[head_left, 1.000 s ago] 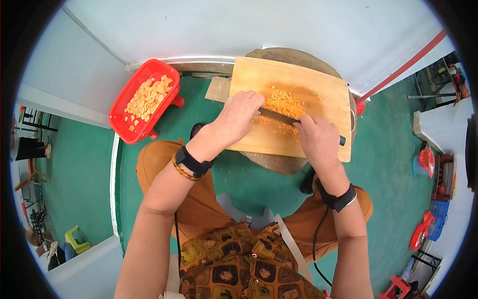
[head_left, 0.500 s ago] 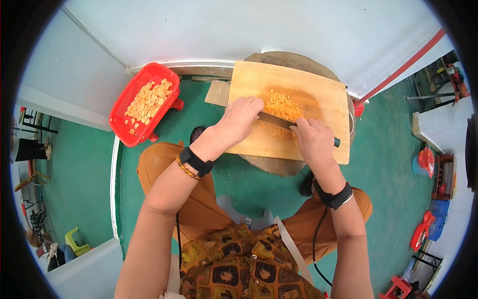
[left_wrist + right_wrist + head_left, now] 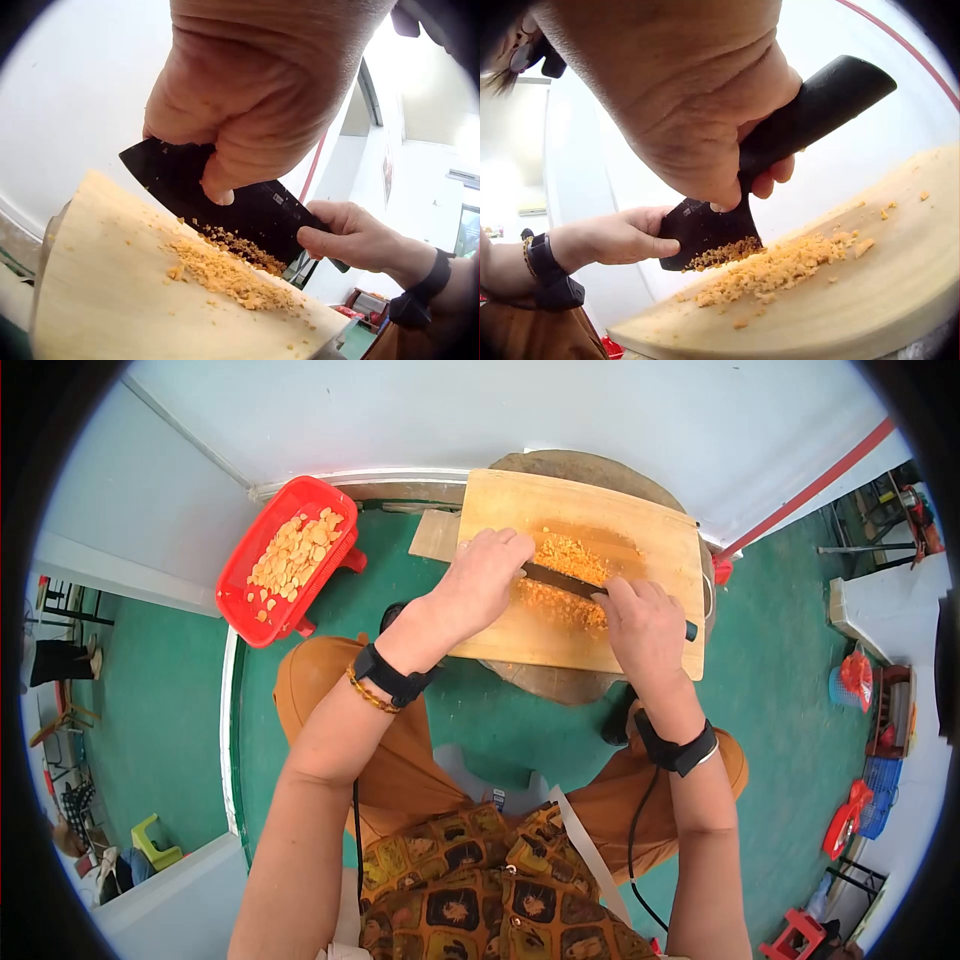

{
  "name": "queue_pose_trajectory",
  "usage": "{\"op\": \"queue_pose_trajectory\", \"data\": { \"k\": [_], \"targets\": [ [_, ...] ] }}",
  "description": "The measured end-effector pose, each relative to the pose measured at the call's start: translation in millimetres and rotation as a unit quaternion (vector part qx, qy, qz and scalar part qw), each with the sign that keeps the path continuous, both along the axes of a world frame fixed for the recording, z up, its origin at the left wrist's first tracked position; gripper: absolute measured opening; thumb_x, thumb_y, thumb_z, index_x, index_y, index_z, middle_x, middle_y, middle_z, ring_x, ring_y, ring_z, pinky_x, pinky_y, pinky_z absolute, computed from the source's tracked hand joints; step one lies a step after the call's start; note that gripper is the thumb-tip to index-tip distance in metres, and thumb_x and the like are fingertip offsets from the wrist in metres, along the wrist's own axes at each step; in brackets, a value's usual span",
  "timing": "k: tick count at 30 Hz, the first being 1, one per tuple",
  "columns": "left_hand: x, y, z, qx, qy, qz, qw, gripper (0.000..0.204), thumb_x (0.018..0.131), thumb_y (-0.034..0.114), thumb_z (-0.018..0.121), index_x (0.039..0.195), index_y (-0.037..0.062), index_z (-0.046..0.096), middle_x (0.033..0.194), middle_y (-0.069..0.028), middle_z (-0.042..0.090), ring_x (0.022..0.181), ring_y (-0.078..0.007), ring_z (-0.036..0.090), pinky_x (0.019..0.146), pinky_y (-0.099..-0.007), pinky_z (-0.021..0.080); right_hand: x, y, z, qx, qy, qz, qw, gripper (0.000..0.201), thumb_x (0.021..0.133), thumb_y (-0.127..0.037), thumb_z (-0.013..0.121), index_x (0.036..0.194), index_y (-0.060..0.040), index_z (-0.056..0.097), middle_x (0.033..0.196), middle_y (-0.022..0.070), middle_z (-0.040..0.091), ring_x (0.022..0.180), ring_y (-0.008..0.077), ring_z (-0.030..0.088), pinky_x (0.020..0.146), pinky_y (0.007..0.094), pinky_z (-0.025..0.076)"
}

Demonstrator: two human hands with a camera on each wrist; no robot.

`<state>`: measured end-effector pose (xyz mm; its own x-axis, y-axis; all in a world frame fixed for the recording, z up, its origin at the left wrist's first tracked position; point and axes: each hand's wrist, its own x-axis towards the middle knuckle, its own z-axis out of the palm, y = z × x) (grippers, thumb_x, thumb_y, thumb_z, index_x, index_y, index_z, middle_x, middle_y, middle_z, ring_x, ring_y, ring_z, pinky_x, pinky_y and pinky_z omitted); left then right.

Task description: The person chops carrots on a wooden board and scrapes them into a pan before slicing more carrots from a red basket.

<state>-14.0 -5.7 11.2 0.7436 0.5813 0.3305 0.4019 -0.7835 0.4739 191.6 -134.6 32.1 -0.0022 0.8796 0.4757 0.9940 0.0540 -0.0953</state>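
A black-bladed cleaver (image 3: 566, 580) spans a heap of finely chopped orange bits (image 3: 572, 557) on a wooden cutting board (image 3: 515, 500). My left hand (image 3: 482, 578) pinches the blade near its front end, thumb on the near face in the left wrist view. At the other end my right hand (image 3: 645, 625) grips the cleaver where the black handle (image 3: 825, 105) meets the blade. Crumbs cling to the lower part of the blade. Bits (image 3: 225, 274) lie on both sides of it, and its edge is close over the board.
A red plastic basin (image 3: 232, 585) on short feet holds thin orange slices (image 3: 293, 555), left of the board. The board lies on a round wooden stump (image 3: 550, 685) against a white wall (image 3: 500, 410). Baskets (image 3: 882, 785) and a red stool (image 3: 797, 935) stand far right.
Both hands have shifted the cleaver slightly across the heap, away from my body. More crumbs show on the near side of the blade. The grips stay the same.
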Motion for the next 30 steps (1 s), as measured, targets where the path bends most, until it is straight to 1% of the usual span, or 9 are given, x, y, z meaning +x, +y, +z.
{"op": "queue_pose_trajectory", "data": {
  "k": [4,10,13,16,19,22,25,28,30],
  "targets": [
    [2.2,0.9,-11.5,-0.003,-0.008,0.001,1.0,0.017,0.082,-0.005,0.06,0.095,0.0033,0.054,0.093,-0.0163,0.06,0.093,-0.0407,0.056,0.078,-0.0481,0.046,0.9,3.2,-12.2,-0.025,0.002,-0.008,1.0,0.022,0.082,-0.026,0.075,0.077,-0.0137,0.057,0.068,0.0044,0.056,0.069,0.0265,0.06,0.058,0.0421,0.044],
    [2.3,3.5,0.9,0.003,-0.009,-0.005,1.0,0.021,0.081,-0.007,0.059,0.097,0.0038,0.054,0.093,-0.0166,0.059,0.092,-0.041,0.055,0.079,-0.0481,0.045,-0.4,2.3,4.8,0.006,-0.011,-0.006,1.0,0.022,0.082,-0.025,0.075,0.076,-0.0139,0.057,0.067,0.0044,0.055,0.069,0.0262,0.06,0.057,0.042,0.045],
    [6.2,4.3,-15.5,-0.003,0.001,0.006,1.0,0.021,0.081,-0.007,0.059,0.098,0.0038,0.053,0.093,-0.0167,0.058,0.093,-0.0407,0.055,0.08,-0.0479,0.045,1.8,6.0,-12.2,-0.006,-0.013,-0.013,1.0,0.022,0.081,-0.025,0.075,0.077,-0.014,0.057,0.067,0.0042,0.055,0.068,0.026,0.06,0.057,0.0421,0.044],
    [4.7,3.6,-5.0,-0.004,-0.014,-0.007,1.0,0.02,0.081,-0.007,0.058,0.097,0.0037,0.053,0.093,-0.0168,0.058,0.093,-0.0406,0.055,0.08,-0.0478,0.045,4.3,5.7,-14.4,-0.013,0.004,-0.014,1.0,0.021,0.081,-0.025,0.075,0.077,-0.0141,0.057,0.068,0.004,0.055,0.068,0.0258,0.06,0.058,0.0422,0.044],
    [5.1,3.4,0.9,0.014,-0.023,-0.009,1.0,0.02,0.081,-0.007,0.058,0.097,0.0039,0.053,0.092,-0.0173,0.058,0.093,-0.0408,0.055,0.08,-0.0479,0.045,1.6,2.8,7.3,0.007,-0.015,-0.014,1.0,0.021,0.082,-0.025,0.074,0.077,-0.0137,0.057,0.068,0.0039,0.056,0.069,0.0259,0.06,0.059,0.042,0.045],
    [7.5,5.5,-14.6,-0.01,0.016,-0.006,1.0,0.02,0.081,-0.007,0.058,0.097,0.0037,0.053,0.092,-0.0173,0.059,0.092,-0.041,0.055,0.079,-0.0483,0.045,5.2,5.0,-13.2,-0.015,-0.019,-0.013,1.0,0.021,0.082,-0.025,0.074,0.078,-0.0133,0.057,0.068,0.0038,0.056,0.069,0.0263,0.06,0.059,0.0419,0.044],
    [8.3,6.0,-11.1,0.007,-0.016,-0.003,1.0,0.019,0.081,-0.007,0.058,0.096,0.0037,0.053,0.092,-0.0175,0.059,0.092,-0.0411,0.056,0.079,-0.0487,0.045,4.3,5.8,-9.3,-0.015,-0.006,-0.019,1.0,0.022,0.082,-0.025,0.074,0.077,-0.0133,0.057,0.069,0.0038,0.057,0.069,0.0263,0.06,0.058,0.0415,0.044],
    [6.8,2.6,7.3,0.003,0.008,0.006,1.0,0.019,0.081,-0.007,0.058,0.096,0.0042,0.053,0.093,-0.017,0.059,0.092,-0.0409,0.056,0.078,-0.0484,0.045,1.1,3.8,3.3,-0.002,-0.012,-0.025,1.0,0.022,0.082,-0.026,0.074,0.077,-0.0133,0.057,0.068,0.004,0.057,0.069,0.0267,0.06,0.058,0.0414,0.044],
    [7.6,2.3,-0.6,0.005,0.016,0.014,1.0,0.019,0.081,-0.007,0.058,0.095,0.0046,0.052,0.092,-0.0166,0.059,0.092,-0.0406,0.056,0.078,-0.048,0.045,2.4,5.1,-3.2,-0.011,-0.016,-0.021,1.0,0.022,0.083,-0.026,0.074,0.077,-0.0134,0.058,0.068,0.0041,0.057,0.07,0.0267,0.061,0.059,0.0417,0.044]
  ]
}}
